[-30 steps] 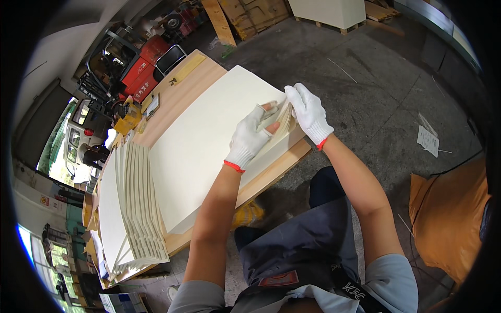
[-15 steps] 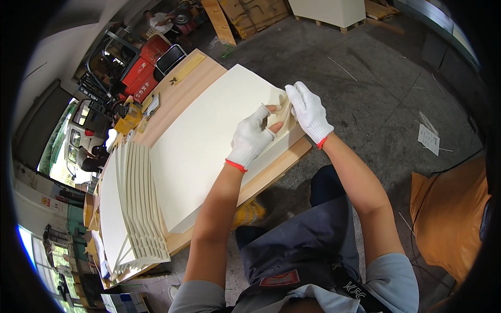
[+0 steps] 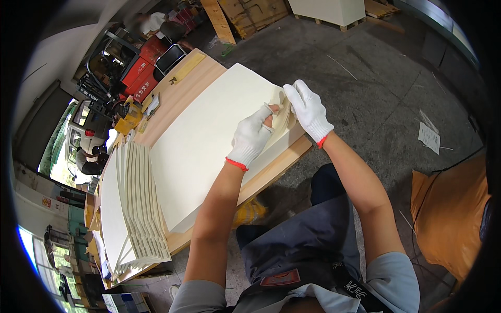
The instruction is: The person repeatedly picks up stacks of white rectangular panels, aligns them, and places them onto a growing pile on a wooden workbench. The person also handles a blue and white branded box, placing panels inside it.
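A thick stack of large cream-white paper sheets (image 3: 209, 138) lies on the wooden table. At its right-hand corner several sheets bend upward in a curl. My right hand (image 3: 309, 110), in a white knit glove with a red cuff, is closed around the outer edge of these raised sheets. On the near side of the curl is my left hand (image 3: 253, 133), in a similar glove with bare fingertips showing. Its thumb and finger are bent together by the lifted sheets; what lies between them is hidden. A second, fanned pile of sheets (image 3: 141, 203) sits at the left.
The wooden table (image 3: 195, 73) carries a clipboard (image 3: 153, 104) and yellow boxes (image 3: 125, 121) along its far side. A red forklift (image 3: 138, 73) and a black chair (image 3: 169, 58) stand beyond. Other people are in the background. An orange sack (image 3: 449, 214) stands at right.
My left thumb and finger have drawn closer together at the curled corner. My right hand has shifted slightly with the raised sheets. In the background, a person has moved nearer the chair.
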The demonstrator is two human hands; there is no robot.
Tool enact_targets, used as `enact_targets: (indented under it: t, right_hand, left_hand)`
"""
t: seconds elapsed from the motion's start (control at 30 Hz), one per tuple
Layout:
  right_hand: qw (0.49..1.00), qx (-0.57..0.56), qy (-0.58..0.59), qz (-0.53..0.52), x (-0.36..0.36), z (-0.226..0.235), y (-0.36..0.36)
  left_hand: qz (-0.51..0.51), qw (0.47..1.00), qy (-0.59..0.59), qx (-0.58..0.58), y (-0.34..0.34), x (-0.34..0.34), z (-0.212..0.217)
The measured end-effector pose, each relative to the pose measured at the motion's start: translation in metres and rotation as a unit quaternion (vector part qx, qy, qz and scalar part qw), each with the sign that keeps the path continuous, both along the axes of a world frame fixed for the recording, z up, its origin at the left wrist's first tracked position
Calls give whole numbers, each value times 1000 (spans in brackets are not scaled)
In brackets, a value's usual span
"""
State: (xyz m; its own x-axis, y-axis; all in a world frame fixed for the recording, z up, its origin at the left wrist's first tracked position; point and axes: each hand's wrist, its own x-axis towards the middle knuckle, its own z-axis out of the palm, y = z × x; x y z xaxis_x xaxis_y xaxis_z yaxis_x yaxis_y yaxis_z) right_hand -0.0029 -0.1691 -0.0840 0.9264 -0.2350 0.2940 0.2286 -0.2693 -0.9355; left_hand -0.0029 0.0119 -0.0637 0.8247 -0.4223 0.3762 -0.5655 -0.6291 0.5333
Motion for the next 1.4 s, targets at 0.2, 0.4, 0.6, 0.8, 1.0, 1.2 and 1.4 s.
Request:
enact_targets:
  t: [0.2,0.4,0.6,0.8,1.0,1.2,1.4]
  right_hand:
    - [1000,11,-6,-2,2,-4,-2]
    - [1000,12,-6,-8,1,-4,-2]
    - [1000,0,5,-4,-2,-2,-1]
    - [1000,24,-15,-12,0,-7,-1]
    - [999,36,-11,-14,1,-10,1]
    - [999,-5,-26,-34,-8,-3,-14]
    - [958,-261,117,-28,-24,4,-48]
  left_hand:
    - [39,992,106,63,-11,-11,21]
    - [32,993,110,40,-9,-9,19]
    - [31,1000,4,7,-4,-3,3]
    - [11,997,81,17,-6,-7,13]
    - [15,994,100,42,-7,-11,13]
    - [13,993,37,114,-11,-16,23]
    - [-44,973,-195,113,-9,-18,10]
